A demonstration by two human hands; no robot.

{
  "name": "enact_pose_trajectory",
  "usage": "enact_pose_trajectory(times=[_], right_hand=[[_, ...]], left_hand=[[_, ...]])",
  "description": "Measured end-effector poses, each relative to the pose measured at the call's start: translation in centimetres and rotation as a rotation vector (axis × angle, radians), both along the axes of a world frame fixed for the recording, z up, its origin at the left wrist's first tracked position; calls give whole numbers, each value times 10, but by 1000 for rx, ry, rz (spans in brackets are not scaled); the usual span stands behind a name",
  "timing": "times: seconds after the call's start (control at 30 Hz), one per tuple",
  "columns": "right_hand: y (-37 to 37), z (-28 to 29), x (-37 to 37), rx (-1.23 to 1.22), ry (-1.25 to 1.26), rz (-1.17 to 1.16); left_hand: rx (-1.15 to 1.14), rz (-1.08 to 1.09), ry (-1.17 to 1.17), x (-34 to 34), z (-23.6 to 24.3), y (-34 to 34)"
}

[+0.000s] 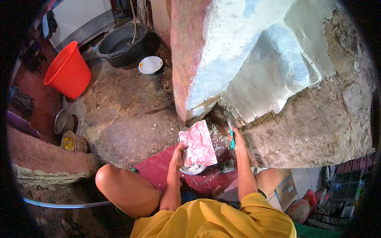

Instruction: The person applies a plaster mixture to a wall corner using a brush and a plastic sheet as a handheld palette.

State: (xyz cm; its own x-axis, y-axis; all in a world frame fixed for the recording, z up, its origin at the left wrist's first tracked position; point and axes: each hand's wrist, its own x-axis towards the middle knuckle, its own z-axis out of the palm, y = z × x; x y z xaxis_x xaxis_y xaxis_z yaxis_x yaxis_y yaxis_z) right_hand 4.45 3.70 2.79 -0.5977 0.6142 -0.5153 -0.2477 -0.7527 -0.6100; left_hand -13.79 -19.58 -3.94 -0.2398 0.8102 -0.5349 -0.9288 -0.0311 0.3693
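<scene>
My left hand grips a rectangular sheet smeared pink and white, over a round metal dish with white paste in it. My right hand is closed round the teal handle of a putty knife. The blade points up into the lower corner of a wall with rough white, bluish and grey plaster. Whether the tip touches the plaster is unclear. Crumbs of white material lie on the floor between the hands.
A red bucket, a black tub and a white plate stand at back left. Two containers sit by a low ledge. A rough ledge borders my right side, with a cardboard box and clutter below.
</scene>
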Motion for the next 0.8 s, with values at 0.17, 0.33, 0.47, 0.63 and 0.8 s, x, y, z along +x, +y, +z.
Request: enact_pose_trajectory(times=[0.17,0.33,0.47,0.63,0.8], right_hand=[[-25,45,24,325,-314,192],[-63,118,56,961,-561,401],[-92,151,63,1430,-611,333],[-96,148,52,1930,-552,97],[-111,150,31,1973,-512,-43]], left_hand=[[26,57,191,1,47,2],[12,-30,362,0,60,8],[17,-64,351,2,58,15],[138,-112,273,10,143,14],[211,62,173,8,162,8]])
